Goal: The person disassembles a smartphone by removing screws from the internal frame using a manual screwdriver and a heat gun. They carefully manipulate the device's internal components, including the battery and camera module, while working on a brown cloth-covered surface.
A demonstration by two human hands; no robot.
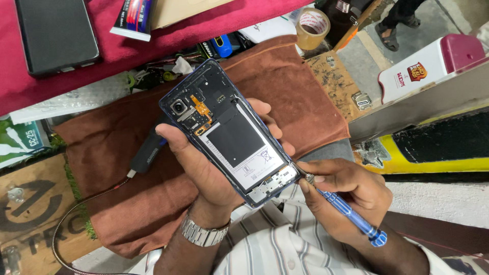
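My left hand (204,168) cradles an opened smartphone (229,130) with its back cover off. A camera module, orange flex cables and a black-and-white battery show inside its blue frame. My right hand (346,193) grips a blue-handled screwdriver (351,214), whose tip touches the phone's lower right corner by the bottom board. A metal watch (204,234) sits on my left wrist.
A brown cloth (285,81) covers the bench under the phone. A black tool with a braided cable (147,153) lies on it at left. A dark phone (56,33) and a tube (133,18) rest on red cloth. A tape roll (312,26) stands behind.
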